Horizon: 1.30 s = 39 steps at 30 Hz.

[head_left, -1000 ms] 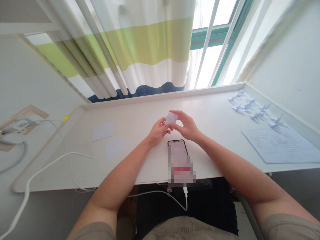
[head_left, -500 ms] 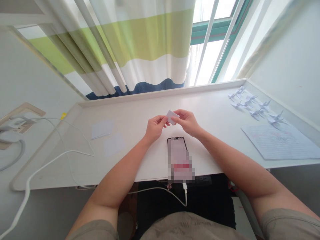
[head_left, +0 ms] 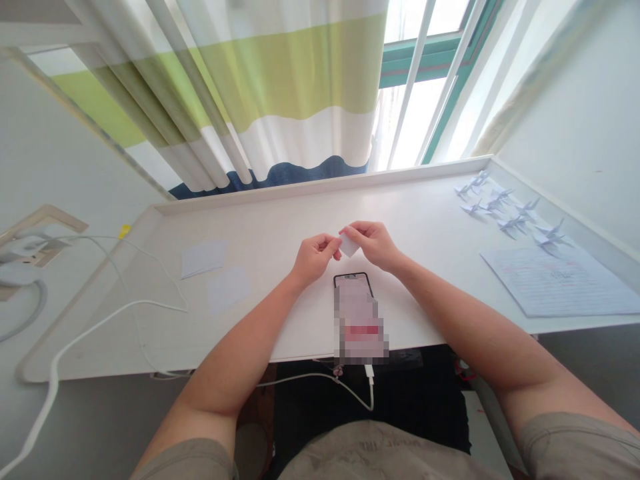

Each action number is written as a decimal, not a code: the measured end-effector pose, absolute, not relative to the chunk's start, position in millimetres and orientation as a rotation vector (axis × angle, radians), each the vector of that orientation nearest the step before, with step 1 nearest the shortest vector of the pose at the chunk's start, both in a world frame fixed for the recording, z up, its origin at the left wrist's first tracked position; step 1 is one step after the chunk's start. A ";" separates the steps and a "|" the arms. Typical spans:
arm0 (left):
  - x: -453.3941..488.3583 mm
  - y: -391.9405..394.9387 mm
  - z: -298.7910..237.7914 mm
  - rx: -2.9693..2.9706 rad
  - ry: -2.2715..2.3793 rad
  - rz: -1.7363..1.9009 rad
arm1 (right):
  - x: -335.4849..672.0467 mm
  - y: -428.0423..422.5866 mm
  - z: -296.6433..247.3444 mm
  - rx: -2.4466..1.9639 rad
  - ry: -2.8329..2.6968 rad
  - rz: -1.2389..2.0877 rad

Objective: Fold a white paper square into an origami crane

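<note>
A small folded piece of white paper (head_left: 349, 245) is held just above the white desk (head_left: 280, 233), pinched between both hands. My left hand (head_left: 314, 257) grips its left edge with thumb and fingers closed. My right hand (head_left: 374, 243) pinches its top and right side, fingers curled over it. Directly below the hands a phone (head_left: 357, 313) lies on the desk near the front edge, plugged into a white cable (head_left: 370, 393).
Two loose paper squares (head_left: 204, 257) lie at the left of the desk. Several folded paper cranes (head_left: 505, 210) stand at the far right, beside a lined sheet (head_left: 555, 287). White cables (head_left: 100, 313) trail off the left side. A striped curtain (head_left: 280, 87) hangs behind the desk.
The paper has come down from a raised, flat-facing position to lower between the fingertips, turned and tucked under my right fingers. Both hands have drawn slightly closer to the desk.
</note>
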<state>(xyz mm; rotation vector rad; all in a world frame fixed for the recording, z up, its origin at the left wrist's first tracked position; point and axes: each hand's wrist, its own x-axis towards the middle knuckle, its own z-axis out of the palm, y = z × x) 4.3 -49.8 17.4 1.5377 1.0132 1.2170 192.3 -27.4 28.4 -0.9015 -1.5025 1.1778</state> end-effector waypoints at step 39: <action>-0.6 -46.2 16.4 1.877 1.308 1.426 | 191.4 -23.9 22.6 -1.028 -1.486 1.025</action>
